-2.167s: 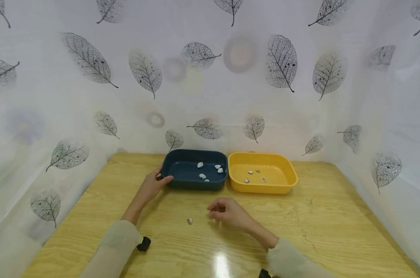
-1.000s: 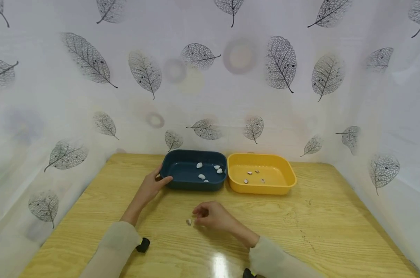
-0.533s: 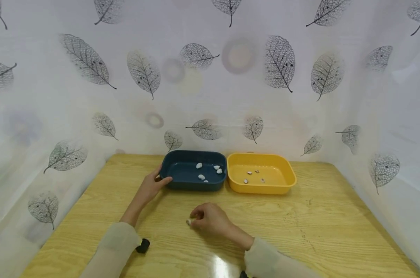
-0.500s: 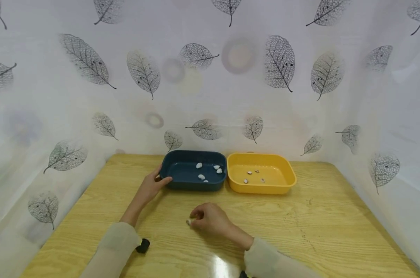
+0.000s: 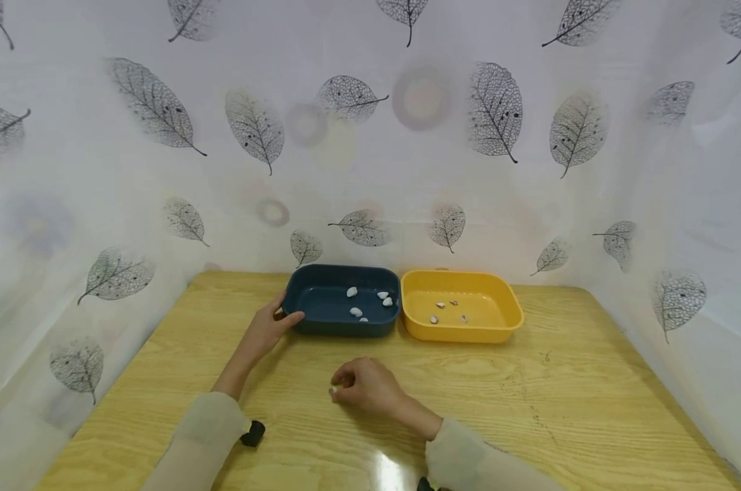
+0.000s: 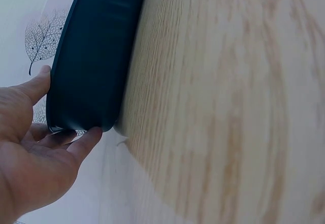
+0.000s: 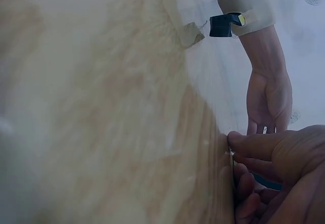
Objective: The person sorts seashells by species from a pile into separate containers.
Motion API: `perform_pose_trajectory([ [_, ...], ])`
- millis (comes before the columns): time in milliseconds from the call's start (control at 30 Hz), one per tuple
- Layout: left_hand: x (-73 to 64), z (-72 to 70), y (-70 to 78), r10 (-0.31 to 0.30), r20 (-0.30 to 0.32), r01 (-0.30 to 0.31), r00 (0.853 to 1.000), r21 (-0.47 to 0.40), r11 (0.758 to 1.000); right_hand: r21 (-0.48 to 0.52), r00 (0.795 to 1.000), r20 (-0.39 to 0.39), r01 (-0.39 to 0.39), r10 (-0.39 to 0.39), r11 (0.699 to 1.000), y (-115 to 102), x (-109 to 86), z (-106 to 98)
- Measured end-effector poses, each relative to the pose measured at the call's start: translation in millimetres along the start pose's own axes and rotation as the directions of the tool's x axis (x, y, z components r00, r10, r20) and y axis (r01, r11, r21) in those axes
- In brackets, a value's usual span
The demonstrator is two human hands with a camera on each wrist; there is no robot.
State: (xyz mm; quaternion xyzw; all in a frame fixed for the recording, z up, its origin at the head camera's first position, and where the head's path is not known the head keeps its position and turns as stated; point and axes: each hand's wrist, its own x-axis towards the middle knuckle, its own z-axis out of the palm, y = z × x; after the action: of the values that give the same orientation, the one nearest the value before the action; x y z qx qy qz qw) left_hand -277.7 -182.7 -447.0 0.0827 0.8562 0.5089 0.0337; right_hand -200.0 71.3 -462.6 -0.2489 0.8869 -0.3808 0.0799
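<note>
My left hand (image 5: pixel 268 327) grips the left end of the dark blue tray (image 5: pixel 339 329), thumb at the front corner and fingers around the end wall. In the left wrist view its thumb and fingertips touch the tray's outside. In front of the trays, my right hand (image 5: pixel 370 387) pinches a small seashell (image 5: pixel 333 391) at the table surface between thumb and forefinger. The fingers cover most of that shell, and I cannot make it out clearly in the right wrist view. Several white shells (image 5: pixel 356 311) lie inside the blue tray.
A yellow tray (image 5: pixel 462 335) stands against the blue tray's right side, with several small shells (image 5: pixel 434 319) in it. Behind the wooden table (image 5: pixel 566 382) hangs a white leaf-print curtain (image 5: pixel 370 170). Each wrist wears a black camera (image 5: pixel 253 433).
My right hand has moved left across the table to the small shell, and its thumb and forefinger have closed on it. The left hand stays at the blue tray.
</note>
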Motion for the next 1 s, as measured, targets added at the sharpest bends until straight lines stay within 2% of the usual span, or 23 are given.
perform_pose_trajectory([
  [400, 0.4, 0.5, 1.4, 0.000, 0.001, 0.000, 1.000, 0.010, 1.000, 0.035, 1.000, 0.002, -0.014, 0.014, 0.999, -0.6, -1.7, -2.4],
  [667, 1.6, 0.9, -0.6, 0.002, -0.007, -0.002, 1.000, 0.030, 1.000, 0.011, 1.000, -0.006, -0.008, 0.008, 1.000, 0.1, -0.6, 0.3],
  [900, 0.2, 0.5, 0.9, -0.003, -0.005, 0.003, 1.000, 0.021, 1.000, -0.005, 1.000, -0.007, 0.007, -0.007, 1.000, -1.0, 0.1, 0.3],
  [1000, -0.2, 0.8, 1.5, -0.005, -0.007, 0.005, 1.000, 0.020, 1.000, 0.000, 0.999, -0.010, 0.041, -0.041, 0.999, -2.2, 0.4, 1.0],
])
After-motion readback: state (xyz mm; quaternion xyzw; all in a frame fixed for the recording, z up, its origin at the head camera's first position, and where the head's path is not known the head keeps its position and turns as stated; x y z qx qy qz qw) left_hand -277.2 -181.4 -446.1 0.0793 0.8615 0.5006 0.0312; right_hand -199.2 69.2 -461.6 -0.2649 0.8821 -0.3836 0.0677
